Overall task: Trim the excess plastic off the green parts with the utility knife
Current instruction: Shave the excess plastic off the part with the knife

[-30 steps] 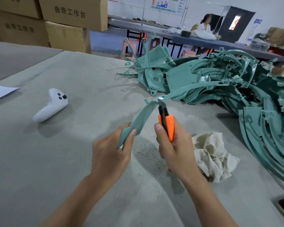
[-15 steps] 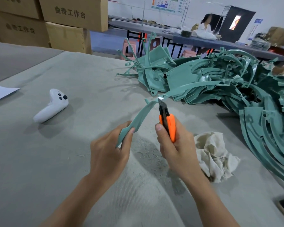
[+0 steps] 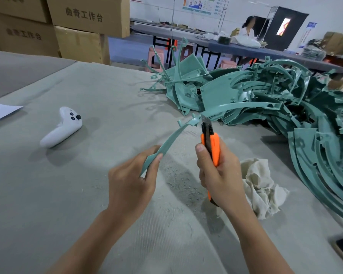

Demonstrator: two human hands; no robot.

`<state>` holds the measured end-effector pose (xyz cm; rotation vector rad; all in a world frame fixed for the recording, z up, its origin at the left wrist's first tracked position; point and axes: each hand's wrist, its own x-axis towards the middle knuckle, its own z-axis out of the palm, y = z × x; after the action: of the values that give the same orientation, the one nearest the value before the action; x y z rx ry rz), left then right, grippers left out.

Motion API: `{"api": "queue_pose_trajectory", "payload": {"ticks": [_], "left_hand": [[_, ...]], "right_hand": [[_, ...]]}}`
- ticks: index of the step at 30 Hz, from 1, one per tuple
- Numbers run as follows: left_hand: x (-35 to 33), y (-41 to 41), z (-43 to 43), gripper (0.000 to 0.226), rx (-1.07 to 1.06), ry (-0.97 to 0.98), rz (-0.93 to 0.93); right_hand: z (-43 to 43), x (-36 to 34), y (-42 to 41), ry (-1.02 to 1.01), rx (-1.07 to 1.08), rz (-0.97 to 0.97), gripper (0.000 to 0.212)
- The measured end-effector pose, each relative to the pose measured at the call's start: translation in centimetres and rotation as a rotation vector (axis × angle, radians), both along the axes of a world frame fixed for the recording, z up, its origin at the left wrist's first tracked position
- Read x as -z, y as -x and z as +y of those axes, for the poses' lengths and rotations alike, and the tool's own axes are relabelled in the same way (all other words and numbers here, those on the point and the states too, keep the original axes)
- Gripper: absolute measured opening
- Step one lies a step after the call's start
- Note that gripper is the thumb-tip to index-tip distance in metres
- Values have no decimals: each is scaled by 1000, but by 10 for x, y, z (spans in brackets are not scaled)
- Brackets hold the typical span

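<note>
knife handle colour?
Orange with black, on the knife gripped by the right hand; head view.

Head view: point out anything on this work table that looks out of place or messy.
A white controller lies on the table's left, unrelated to trimming. Thin plastic shavings litter the grey table cover beside the crumpled rag. The green parts sit in a tangled heap, not stacked.

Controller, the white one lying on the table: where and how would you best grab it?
Take the controller by its slim handle, coming from above and closing across its width; it lies flat, buttons up, and its head is bulkier.
</note>
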<state>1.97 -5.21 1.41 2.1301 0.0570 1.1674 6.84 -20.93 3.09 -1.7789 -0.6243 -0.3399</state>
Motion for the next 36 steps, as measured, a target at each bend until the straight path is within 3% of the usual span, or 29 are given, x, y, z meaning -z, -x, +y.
{"api": "queue_pose_trajectory", "payload": {"ticks": [29,36], "left_hand": [[3,-2,1,28,-18,6,-50],[4,0,-2,31,-1,-43,16]], "right_hand": [[6,4,5,61,-32,-44,21],[1,5,1,17,-8,1,20]]}}
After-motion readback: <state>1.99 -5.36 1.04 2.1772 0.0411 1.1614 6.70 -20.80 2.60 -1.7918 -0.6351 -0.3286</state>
